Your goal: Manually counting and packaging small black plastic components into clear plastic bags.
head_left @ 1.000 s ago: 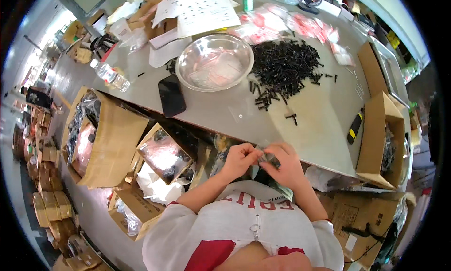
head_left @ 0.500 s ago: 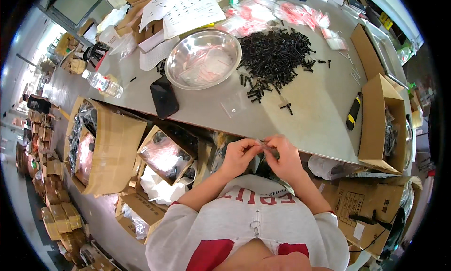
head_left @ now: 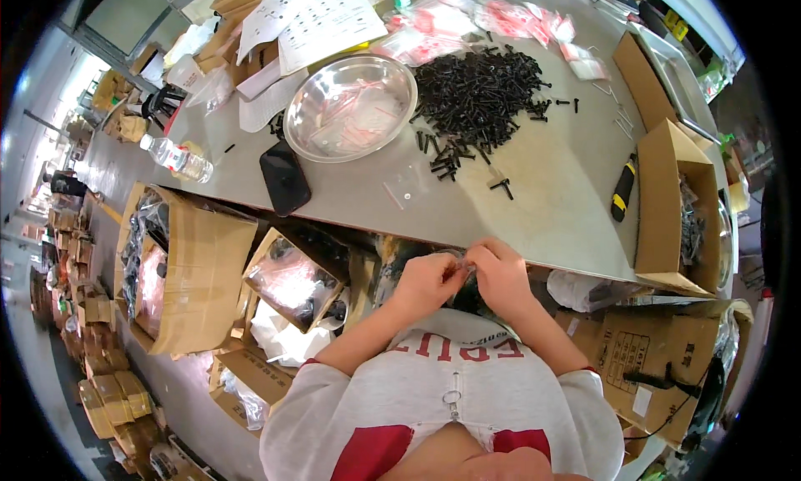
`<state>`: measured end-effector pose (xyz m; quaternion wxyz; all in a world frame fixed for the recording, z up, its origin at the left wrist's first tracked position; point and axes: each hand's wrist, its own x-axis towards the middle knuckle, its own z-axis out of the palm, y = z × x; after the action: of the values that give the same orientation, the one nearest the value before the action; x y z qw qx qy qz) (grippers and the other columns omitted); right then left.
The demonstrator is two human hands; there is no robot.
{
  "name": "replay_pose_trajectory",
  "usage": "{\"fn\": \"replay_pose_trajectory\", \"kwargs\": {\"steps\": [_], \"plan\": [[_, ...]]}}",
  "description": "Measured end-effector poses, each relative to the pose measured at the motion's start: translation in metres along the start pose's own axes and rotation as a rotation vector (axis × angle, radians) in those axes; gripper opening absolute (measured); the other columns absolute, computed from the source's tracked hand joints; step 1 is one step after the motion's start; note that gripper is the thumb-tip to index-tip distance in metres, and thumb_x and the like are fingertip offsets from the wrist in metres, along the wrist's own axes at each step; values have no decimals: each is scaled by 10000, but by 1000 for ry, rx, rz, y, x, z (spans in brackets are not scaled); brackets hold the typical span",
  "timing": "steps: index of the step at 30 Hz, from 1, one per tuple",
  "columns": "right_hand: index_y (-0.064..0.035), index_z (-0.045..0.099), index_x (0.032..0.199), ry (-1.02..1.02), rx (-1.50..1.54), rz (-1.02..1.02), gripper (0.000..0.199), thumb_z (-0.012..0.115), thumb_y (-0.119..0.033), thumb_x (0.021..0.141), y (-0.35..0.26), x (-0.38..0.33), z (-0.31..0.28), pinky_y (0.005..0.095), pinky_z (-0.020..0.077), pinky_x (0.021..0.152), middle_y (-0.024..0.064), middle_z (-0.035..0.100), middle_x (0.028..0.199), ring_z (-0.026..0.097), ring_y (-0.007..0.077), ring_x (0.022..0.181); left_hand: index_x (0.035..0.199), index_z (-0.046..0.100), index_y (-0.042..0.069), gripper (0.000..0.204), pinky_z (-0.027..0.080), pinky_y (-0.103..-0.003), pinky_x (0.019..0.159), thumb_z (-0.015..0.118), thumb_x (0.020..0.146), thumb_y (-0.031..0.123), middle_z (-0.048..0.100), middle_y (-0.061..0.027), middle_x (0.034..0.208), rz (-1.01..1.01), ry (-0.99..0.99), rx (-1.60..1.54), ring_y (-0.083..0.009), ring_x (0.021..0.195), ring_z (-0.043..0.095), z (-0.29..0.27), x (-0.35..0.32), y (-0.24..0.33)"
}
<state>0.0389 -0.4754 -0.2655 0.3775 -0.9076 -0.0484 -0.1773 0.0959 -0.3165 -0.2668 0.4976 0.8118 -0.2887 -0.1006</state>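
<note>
Close to my chest, at the table's front edge, my left hand [head_left: 427,282] and my right hand [head_left: 499,279] meet fingertip to fingertip. Both are closed in a pinch on a small clear plastic bag [head_left: 459,259], mostly hidden by the fingers; its contents cannot be made out. Beyond them a big heap of black screws [head_left: 480,89] covers the table, with a few loose screws [head_left: 502,187] on its near side. Left of the heap, a round metal bowl [head_left: 302,141] holds small clear bags with red strips. One flat clear bag [head_left: 406,192] lies in front of the bowl.
A black phone [head_left: 285,179] and a water bottle [head_left: 178,159] are on the left. At right lie a yellow-black utility knife [head_left: 623,189] and an open carton [head_left: 663,206]. Bundles of red-striped bags [head_left: 425,30] and printed sheets [head_left: 329,22] sit at the back. Cartons [head_left: 209,272] stand below the table.
My fingers have drawn closer together and curled further round the bag, the right hand shifting slightly left. The whole view has shifted a little.
</note>
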Motion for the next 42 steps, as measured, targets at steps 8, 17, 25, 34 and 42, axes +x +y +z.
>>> {"fn": "replay_pose_trajectory", "kwargs": {"steps": [8, 17, 25, 34, 42], "plan": [[-78, 637, 860, -122, -129, -280, 141, 640, -45, 723, -9, 7, -25, 369, 500, 700, 72, 545, 993, 582, 271, 817, 820, 619, 5, 213, 426, -240, 574, 579, 901, 198, 600, 11, 733, -422, -345, -481, -80, 666, 545, -16, 13, -23], [-138, 683, 951, -228, 43, -416, 294, 751, -83, 670, 8, -4, -31, 365, 509, 776, 60, 583, 1208, 581, 253, 965, 835, 575, 64, 281, 404, -211, 581, 503, 980, 294, 543, 24, 740, -524, -262, -1064, -50, 673, 487, 6, 5, -27], [-200, 691, 1036, -298, -184, -432, 400, 700, -84, 653, -12, 6, -47, 394, 450, 886, -18, 567, 1229, 499, 296, 1080, 738, 568, 61, 335, 303, -221, 442, 648, 891, 348, 449, 54, 585, -490, -93, -835, -39, 517, 383, -23, 20, -24], [-114, 670, 977, -385, 19, -285, 316, 631, 10, 689, -6, 21, -33, 395, 487, 806, 86, 623, 1062, 587, 302, 960, 962, 545, 27, 403, 473, -364, 759, 785, 709, 227, 611, -103, 889, 77, -224, 133, -250, 849, 596, -8, 6, -7], [-47, 606, 993, 50, -330, 243, 230, 639, -5, 770, 71, 64, -24, 425, 515, 716, 164, 645, 898, 633, 350, 823, 923, 520, 27, 345, 484, -295, 626, 765, 747, 193, 581, -58, 731, -134, -212, -296, -155, 669, 575, -6, -6, -20]]}}
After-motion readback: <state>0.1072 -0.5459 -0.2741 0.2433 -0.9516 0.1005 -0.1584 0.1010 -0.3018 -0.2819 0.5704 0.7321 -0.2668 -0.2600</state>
